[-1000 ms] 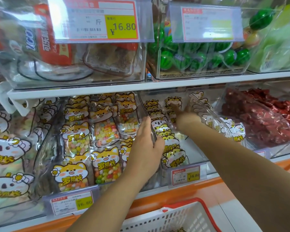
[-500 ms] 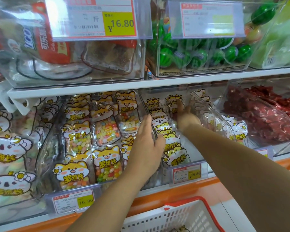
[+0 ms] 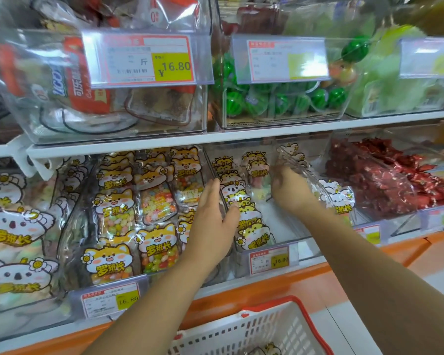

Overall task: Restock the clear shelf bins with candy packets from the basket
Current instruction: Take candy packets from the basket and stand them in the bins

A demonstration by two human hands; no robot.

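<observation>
Centrally, the left hand (image 3: 213,221) is pressed, fingers straight, against the clear plastic shelf bin (image 3: 282,224) of yellow tiger-print candy packets (image 3: 253,233). Deeper inside, the right hand (image 3: 290,192) is blurred, so its grip cannot be told. At bottom centre, the white slatted basket with a red rim (image 3: 267,326) is placed.

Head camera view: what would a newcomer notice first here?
The left hand rests on the wall of the middle clear bin; the right hand reaches deeper inside. Yellow cartoon-cat candy packets crowd around them; green watermelon balls sit above, a white basket below.
</observation>
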